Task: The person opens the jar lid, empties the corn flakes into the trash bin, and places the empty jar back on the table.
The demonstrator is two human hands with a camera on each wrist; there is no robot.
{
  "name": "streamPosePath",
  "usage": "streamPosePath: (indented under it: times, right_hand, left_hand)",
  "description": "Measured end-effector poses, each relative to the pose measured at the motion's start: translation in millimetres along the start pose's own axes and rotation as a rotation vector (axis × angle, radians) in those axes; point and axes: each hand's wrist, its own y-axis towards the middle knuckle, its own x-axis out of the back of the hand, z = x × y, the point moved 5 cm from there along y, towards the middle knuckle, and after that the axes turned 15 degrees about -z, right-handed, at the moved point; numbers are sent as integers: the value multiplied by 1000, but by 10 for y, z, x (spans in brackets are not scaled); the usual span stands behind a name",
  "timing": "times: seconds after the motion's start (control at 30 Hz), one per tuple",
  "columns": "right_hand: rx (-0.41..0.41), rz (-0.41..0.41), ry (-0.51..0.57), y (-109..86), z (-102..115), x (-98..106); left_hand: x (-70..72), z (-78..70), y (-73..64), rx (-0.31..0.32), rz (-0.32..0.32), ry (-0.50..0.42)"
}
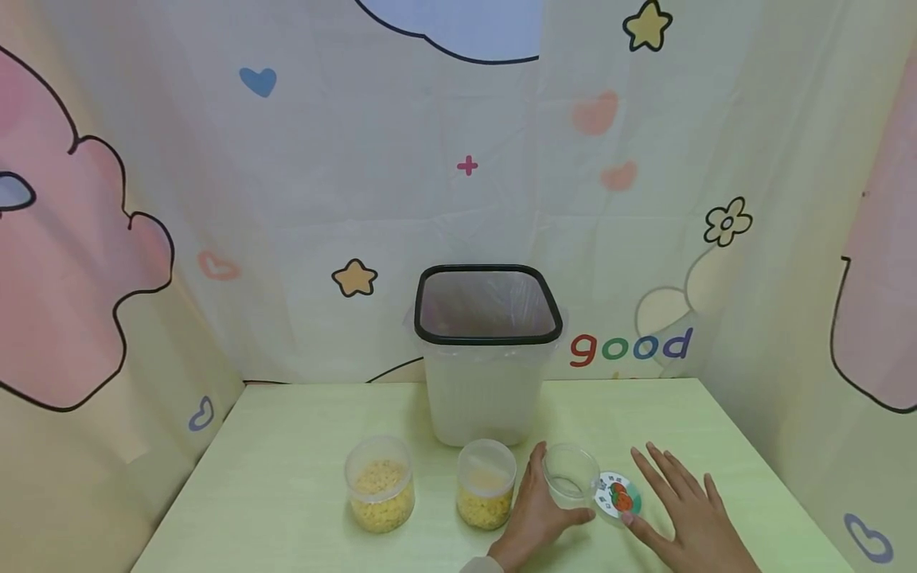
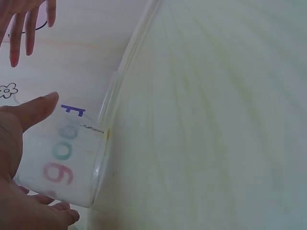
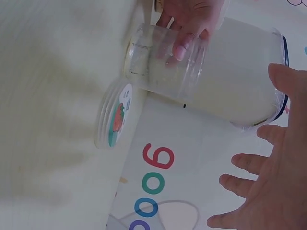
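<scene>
A clear, empty plastic jar (image 1: pixel 573 487) stands upright on the table. My left hand (image 1: pixel 536 511) is beside it, fingers along its left side and thumb stretched out in front. In the left wrist view that thumb (image 2: pixel 41 110) stands off the jar wall. Just right of the jar lies a small stack of round lids (image 3: pixel 112 115), the top one carrying a red fruit picture and a green band. Over the table to the right of the lids, my right hand (image 1: pixel 691 517) is spread, its fingers straight and holding nothing.
Two clear jars partly filled with yellow bits, one further left (image 1: pixel 383 489) and one close to my left hand (image 1: pixel 485 493), stand on the table. Behind them is a white bin (image 1: pixel 483 398) with a black rim and a plastic liner. A printed cloth (image 1: pixel 358 159) hangs at the back.
</scene>
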Motion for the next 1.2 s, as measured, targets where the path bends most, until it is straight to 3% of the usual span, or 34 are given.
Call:
streamPosePath:
  times: [0.23, 0.53, 0.77, 1.2]
  right_hand:
    - [49, -53, 2, 27, -14, 103]
    - [40, -63, 43, 63, 33, 142]
    - [55, -74, 39, 103, 77, 151]
    - [83, -111, 87, 228, 215, 171]
  left_hand:
    - [72, -96, 16, -8, -23, 8]
    - [175, -325, 18, -24, -12, -76]
    - [264, -533, -2, -90, -5, -100]
    - [509, -808, -38, -255, -47, -75]
